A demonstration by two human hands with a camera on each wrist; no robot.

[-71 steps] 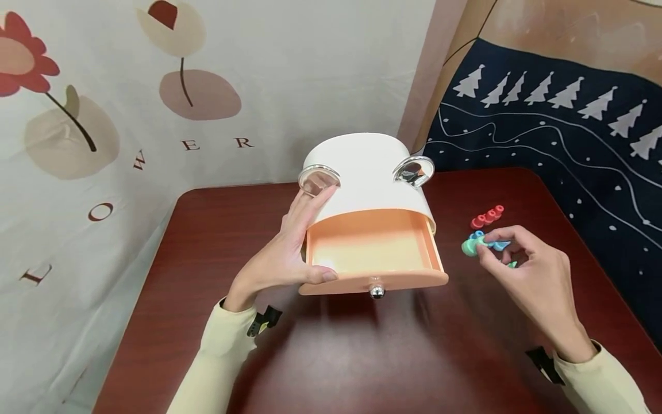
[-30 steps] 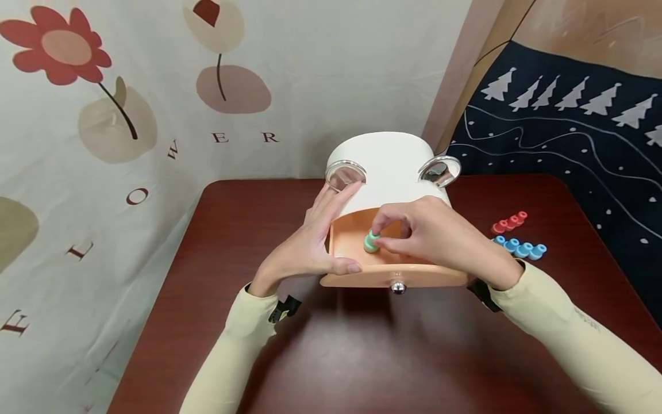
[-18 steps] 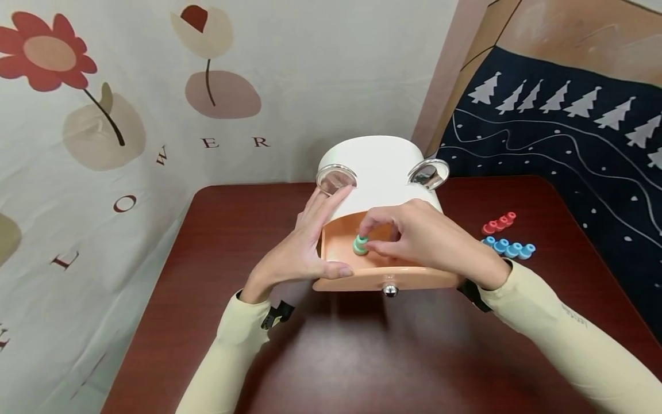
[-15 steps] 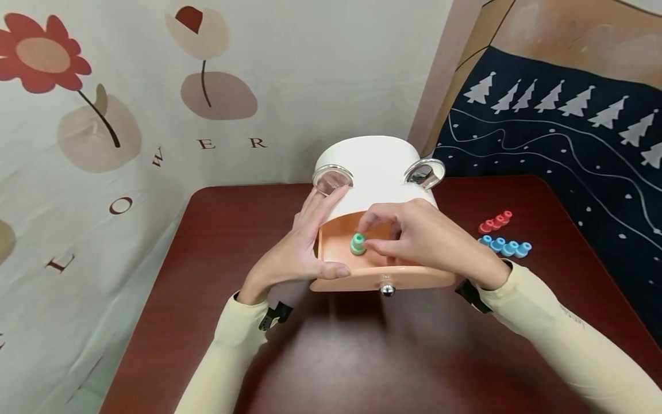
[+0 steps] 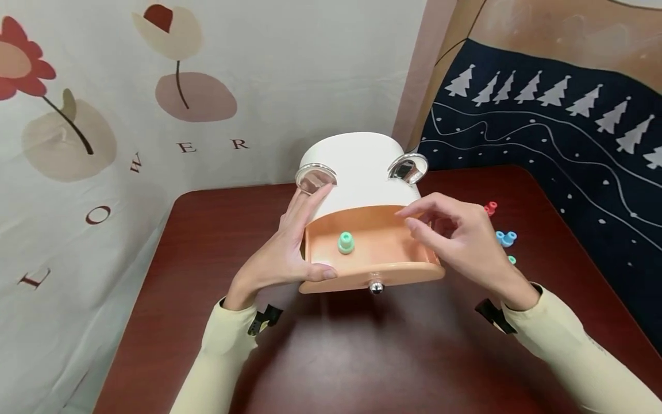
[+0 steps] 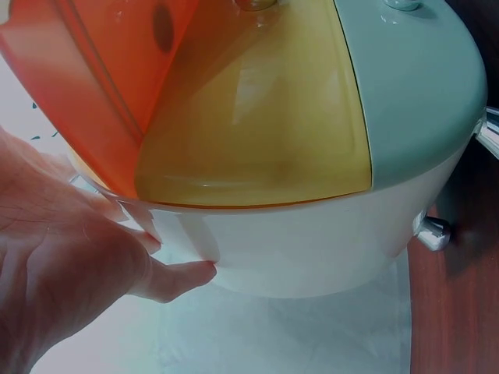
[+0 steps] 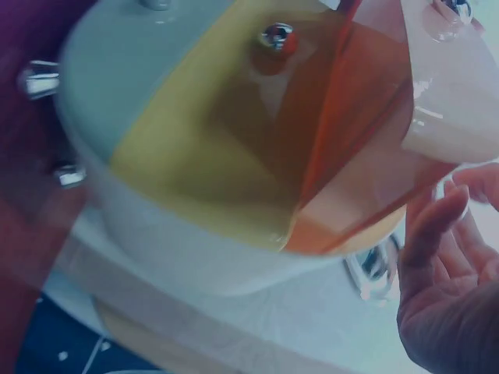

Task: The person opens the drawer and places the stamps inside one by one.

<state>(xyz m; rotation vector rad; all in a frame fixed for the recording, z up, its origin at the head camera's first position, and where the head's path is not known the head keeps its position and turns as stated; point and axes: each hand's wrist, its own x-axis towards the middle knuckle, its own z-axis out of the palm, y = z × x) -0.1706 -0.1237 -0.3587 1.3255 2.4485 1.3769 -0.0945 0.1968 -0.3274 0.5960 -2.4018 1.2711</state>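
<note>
A white toy cabinet (image 5: 351, 152) with two silver ear-like rings stands on the table, its orange drawer (image 5: 374, 277) pulled out. Inside the drawer, toward the left, a small light-green stepped peg (image 5: 346, 243) with a hole in its top stands upright. My left hand (image 5: 284, 253) rests along the cabinet's left side, fingers spread, thumb laid on the drawer front. In the left wrist view its fingertips touch the white side wall (image 6: 304, 249). Over the drawer's right end hovers my right hand (image 5: 460, 236), fingers relaxed with a gap to the thumb, holding nothing.
Right of my right hand lie red pegs (image 5: 491, 207), blue pegs (image 5: 507, 238) and a green peg (image 5: 511, 260), partly hidden by it. A yellow drawer front (image 6: 257, 109) and a green one (image 6: 421, 86) sit below the orange drawer. Printed cloths hang behind the table (image 5: 217, 230).
My right hand brought the green peg from the right of the table into the drawer, let go of it and drew back rightward. My left hand has kept its place on the cabinet.
</note>
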